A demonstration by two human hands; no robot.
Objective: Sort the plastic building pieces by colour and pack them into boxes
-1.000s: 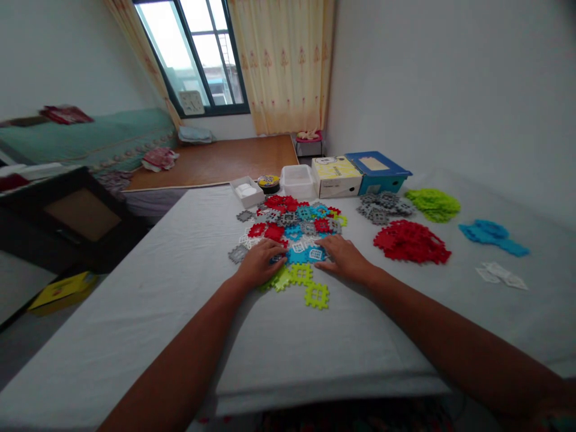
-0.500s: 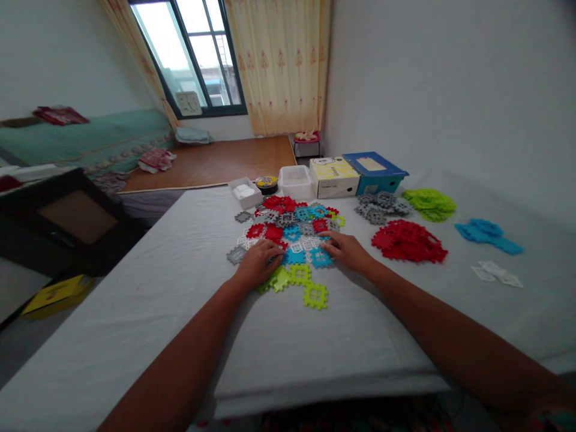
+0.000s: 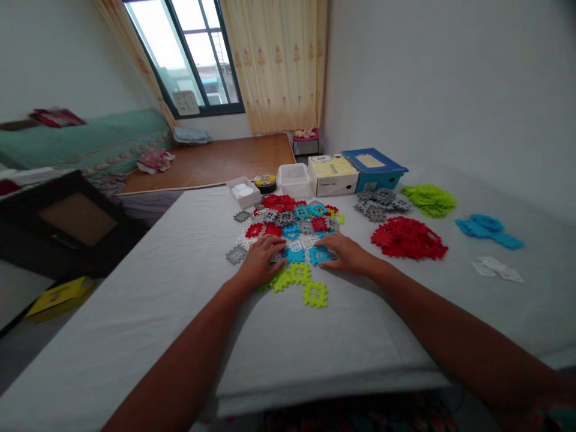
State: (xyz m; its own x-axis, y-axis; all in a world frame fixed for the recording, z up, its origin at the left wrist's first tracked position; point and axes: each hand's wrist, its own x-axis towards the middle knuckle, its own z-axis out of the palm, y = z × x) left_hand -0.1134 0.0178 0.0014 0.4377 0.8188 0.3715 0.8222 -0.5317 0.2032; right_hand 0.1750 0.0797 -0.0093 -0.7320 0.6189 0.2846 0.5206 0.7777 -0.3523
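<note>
Looks from the person's head, forward and also down, across the white-covered table (image 3: 135, 312). Sits near enough to take in both forearms (image 3: 189, 348), from the lower part of the view up to the left hand (image 3: 261, 261) and the right hand (image 3: 345, 254), close to the middle. Reaches farther, over the far end of the table, to the window (image 3: 198, 57) and the patterned curtain (image 3: 276, 72) at the top.
</note>
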